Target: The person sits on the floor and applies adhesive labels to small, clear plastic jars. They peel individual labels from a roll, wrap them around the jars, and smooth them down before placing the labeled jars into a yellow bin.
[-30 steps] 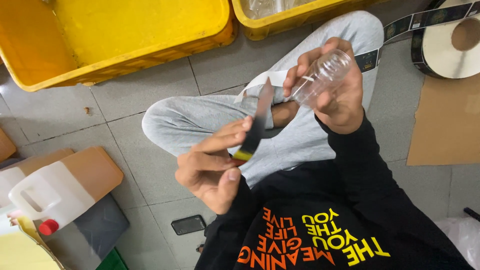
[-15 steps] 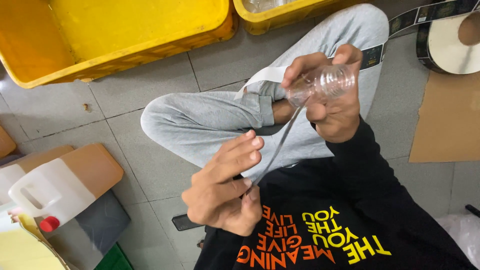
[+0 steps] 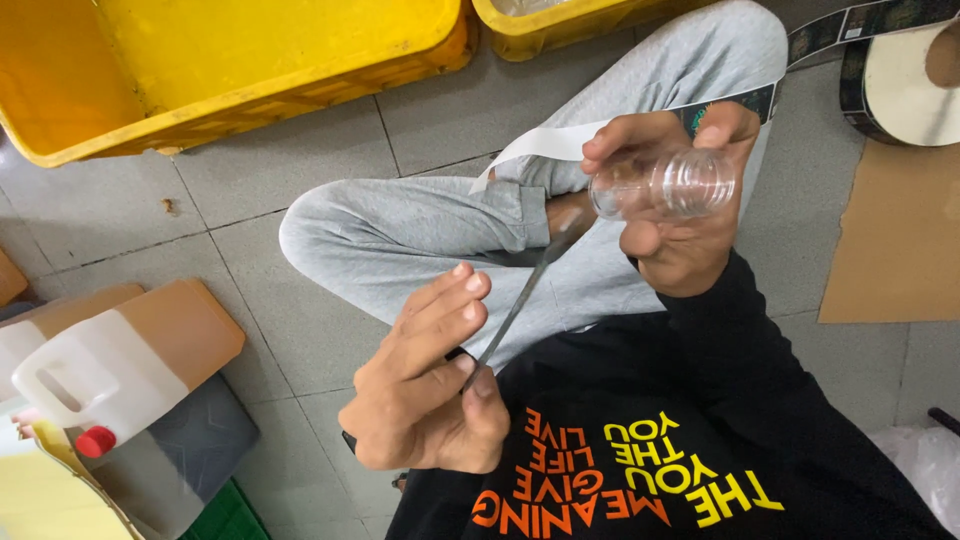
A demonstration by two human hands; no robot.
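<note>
a dark label strip (image 3: pixel 520 305) runs from the left hand (image 3: pixel 425 395) to a clear bottle (image 3: pixel 665 185); label roll (image 3: pixel 905 80) top right; white jug (image 3: pixel 95 375) with red cap at left.

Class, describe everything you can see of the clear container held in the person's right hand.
The clear container looks like thin, see-through plastic, a small round jar with ribbed rings at one end. It seems empty and lies on its side above the grey-trousered lap. The right hand grips it, fingers over the top, thumb beneath. A dark label strip pinched by the left hand reaches up to it.
</note>
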